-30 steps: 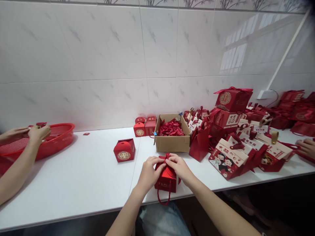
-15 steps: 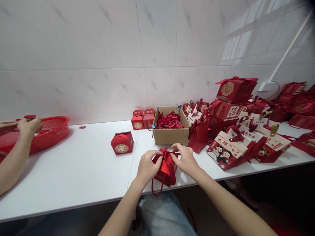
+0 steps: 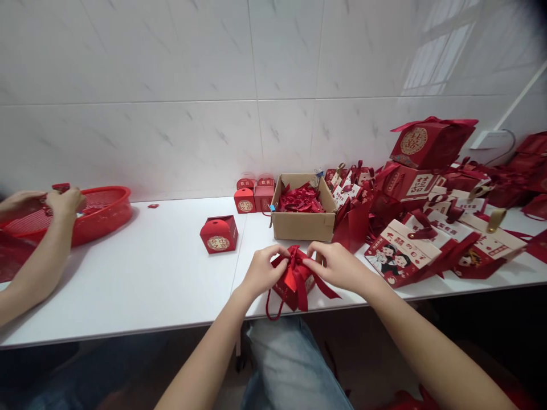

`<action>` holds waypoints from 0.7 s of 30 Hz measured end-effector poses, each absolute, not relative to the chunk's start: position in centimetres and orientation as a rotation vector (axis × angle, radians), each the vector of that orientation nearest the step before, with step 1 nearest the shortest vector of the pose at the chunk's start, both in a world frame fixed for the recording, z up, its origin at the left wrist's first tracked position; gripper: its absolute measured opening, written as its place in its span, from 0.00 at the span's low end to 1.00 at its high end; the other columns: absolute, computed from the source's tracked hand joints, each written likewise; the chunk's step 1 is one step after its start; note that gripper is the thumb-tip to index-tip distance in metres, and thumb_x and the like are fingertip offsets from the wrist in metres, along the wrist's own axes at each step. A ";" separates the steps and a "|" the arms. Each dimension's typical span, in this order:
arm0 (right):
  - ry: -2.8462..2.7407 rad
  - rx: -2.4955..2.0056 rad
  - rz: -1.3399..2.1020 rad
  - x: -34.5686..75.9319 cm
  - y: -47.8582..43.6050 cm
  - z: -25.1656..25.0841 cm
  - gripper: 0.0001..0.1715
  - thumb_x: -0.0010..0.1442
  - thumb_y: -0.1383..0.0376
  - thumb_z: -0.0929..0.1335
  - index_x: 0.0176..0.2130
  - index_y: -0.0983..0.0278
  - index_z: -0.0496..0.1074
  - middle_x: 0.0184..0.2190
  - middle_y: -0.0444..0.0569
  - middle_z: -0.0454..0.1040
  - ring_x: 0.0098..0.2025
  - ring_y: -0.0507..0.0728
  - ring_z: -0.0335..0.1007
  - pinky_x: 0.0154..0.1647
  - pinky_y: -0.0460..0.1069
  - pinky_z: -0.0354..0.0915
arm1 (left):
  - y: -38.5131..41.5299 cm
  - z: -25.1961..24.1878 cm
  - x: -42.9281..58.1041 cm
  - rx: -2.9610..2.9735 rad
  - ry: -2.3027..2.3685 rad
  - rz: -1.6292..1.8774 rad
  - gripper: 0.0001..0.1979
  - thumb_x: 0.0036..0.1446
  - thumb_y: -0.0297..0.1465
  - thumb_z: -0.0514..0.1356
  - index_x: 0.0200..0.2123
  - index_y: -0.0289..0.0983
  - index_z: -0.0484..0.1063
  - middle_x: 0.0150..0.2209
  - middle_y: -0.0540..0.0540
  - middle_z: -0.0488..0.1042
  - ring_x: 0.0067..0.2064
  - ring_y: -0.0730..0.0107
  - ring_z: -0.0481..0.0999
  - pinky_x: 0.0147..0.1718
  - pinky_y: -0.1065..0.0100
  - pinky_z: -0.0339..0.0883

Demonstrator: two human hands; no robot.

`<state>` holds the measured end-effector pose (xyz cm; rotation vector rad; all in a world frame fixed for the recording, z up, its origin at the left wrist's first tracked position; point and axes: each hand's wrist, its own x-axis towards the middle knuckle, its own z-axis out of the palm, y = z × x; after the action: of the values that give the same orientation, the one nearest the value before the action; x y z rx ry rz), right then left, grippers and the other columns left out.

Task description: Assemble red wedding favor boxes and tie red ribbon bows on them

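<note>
A small red gift box (image 3: 290, 297) stands at the table's front edge, with a red cord handle hanging off its left side. Dark red ribbon (image 3: 302, 295) is tied in a bow on its top, and its tails drape over the front and out to the right. On the bow's left side, my left hand (image 3: 264, 270) pinches the ribbon between thumb and fingertips. My right hand (image 3: 337, 265) has its thumb and bent fingers closed on the bow's right side. The fingertips partly cover the knot.
Behind the box is a cardboard carton (image 3: 303, 225) of red ribbons. Another red box (image 3: 219, 234) sits left, two more by the wall. Decorated gift boxes (image 3: 401, 253) crowd the right. At far left, another person's hands (image 3: 64, 200) work over a red plastic basket (image 3: 102, 223).
The view has shifted, so everything sits higher and farther right. A ribbon tail now sticks out to the right of the box. Both my hands stay at the bow.
</note>
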<state>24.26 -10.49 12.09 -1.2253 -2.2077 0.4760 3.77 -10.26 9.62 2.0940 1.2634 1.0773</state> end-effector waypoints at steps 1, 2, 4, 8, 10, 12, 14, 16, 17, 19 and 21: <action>-2.183 -1.227 0.479 24.5 -10.2 12.2 0.07 0.58 0.63 0.64 0.36 0.61 0.71 0.26 0.46 0.75 0.25 0.54 0.69 0.27 0.46 0.60 | -10.1 9.9 3.6 2.103 1.211 1.039 0.08 0.50 0.24 0.54 0.31 0.38 0.73 0.33 0.47 0.77 0.37 0.66 0.76 0.38 0.68 0.68; -2.162 -1.206 0.478 24.6 -9.7 12.1 0.08 0.58 0.65 0.63 0.37 0.61 0.71 0.31 0.48 0.76 0.30 0.55 0.71 0.30 0.47 0.62 | -10.0 10.2 3.5 2.122 1.170 1.003 0.08 0.50 0.24 0.54 0.31 0.38 0.73 0.33 0.47 0.77 0.37 0.66 0.75 0.38 0.68 0.68; -2.166 -1.112 0.545 24.6 -8.6 11.5 0.14 0.57 0.71 0.61 0.41 0.62 0.70 0.40 0.49 0.76 0.41 0.56 0.72 0.40 0.48 0.64 | -9.8 10.7 3.2 2.182 1.127 0.945 0.09 0.51 0.23 0.54 0.32 0.38 0.73 0.34 0.47 0.77 0.37 0.66 0.75 0.37 0.68 0.68; -2.183 -0.993 0.753 24.4 -7.4 10.0 0.17 0.57 0.70 0.61 0.46 0.62 0.69 0.43 0.47 0.75 0.35 0.52 0.71 0.36 0.46 0.64 | -9.6 11.1 3.0 2.318 1.127 0.890 0.11 0.51 0.22 0.52 0.33 0.38 0.72 0.35 0.46 0.74 0.37 0.67 0.73 0.37 0.68 0.66; -2.144 -0.989 0.764 24.2 -7.4 9.6 0.15 0.57 0.66 0.64 0.46 0.62 0.69 0.41 0.47 0.75 0.26 0.50 0.66 0.29 0.45 0.62 | -9.6 11.0 3.2 2.361 1.134 0.893 0.11 0.50 0.21 0.51 0.33 0.38 0.71 0.34 0.46 0.73 0.36 0.67 0.72 0.36 0.68 0.66; -2.121 -0.971 0.772 24.1 -7.6 9.4 0.15 0.56 0.63 0.65 0.44 0.62 0.68 0.38 0.46 0.75 0.22 0.48 0.60 0.24 0.44 0.58 | -9.7 10.9 3.5 2.378 1.133 0.913 0.11 0.50 0.21 0.51 0.32 0.38 0.71 0.33 0.46 0.71 0.36 0.67 0.71 0.36 0.68 0.65; -2.109 -0.951 0.778 24.0 -7.7 9.4 0.13 0.55 0.64 0.66 0.43 0.62 0.67 0.36 0.45 0.74 0.21 0.47 0.57 0.22 0.43 0.55 | -9.8 10.9 3.8 2.386 1.128 0.934 0.09 0.51 0.22 0.52 0.31 0.37 0.70 0.33 0.46 0.71 0.35 0.67 0.71 0.36 0.67 0.65; -2.099 -0.933 0.777 24.0 -7.8 9.4 0.12 0.55 0.64 0.67 0.42 0.63 0.67 0.33 0.43 0.74 0.21 0.47 0.57 0.23 0.43 0.55 | -9.9 10.9 4.0 2.397 1.125 0.941 0.08 0.52 0.23 0.53 0.31 0.37 0.70 0.33 0.46 0.70 0.36 0.68 0.71 0.36 0.68 0.65; -2.101 -0.921 0.769 24.0 -7.8 9.5 0.11 0.55 0.64 0.66 0.41 0.63 0.67 0.33 0.43 0.73 0.22 0.48 0.58 0.24 0.44 0.56 | -9.9 10.9 4.0 2.406 1.126 0.938 0.07 0.52 0.23 0.53 0.31 0.37 0.69 0.33 0.46 0.70 0.36 0.68 0.71 0.37 0.68 0.65; -2.122 -0.889 0.741 24.1 -8.0 9.7 0.08 0.55 0.66 0.66 0.38 0.63 0.69 0.32 0.44 0.73 0.25 0.49 0.61 0.27 0.44 0.58 | -10.0 10.9 4.0 2.431 1.139 0.933 0.08 0.52 0.22 0.52 0.32 0.37 0.69 0.34 0.46 0.70 0.36 0.68 0.71 0.37 0.68 0.65; -2.165 -0.851 0.709 24.2 -8.2 10.0 0.07 0.56 0.67 0.65 0.36 0.63 0.71 0.32 0.45 0.74 0.27 0.50 0.63 0.29 0.44 0.60 | -10.0 10.7 3.8 2.447 1.166 0.938 0.08 0.53 0.22 0.52 0.32 0.37 0.68 0.33 0.46 0.71 0.36 0.69 0.71 0.36 0.68 0.65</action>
<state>24.16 -8.24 10.02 -0.8512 -2.1651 0.7094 3.82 -9.97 10.71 2.4471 1.1658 0.9383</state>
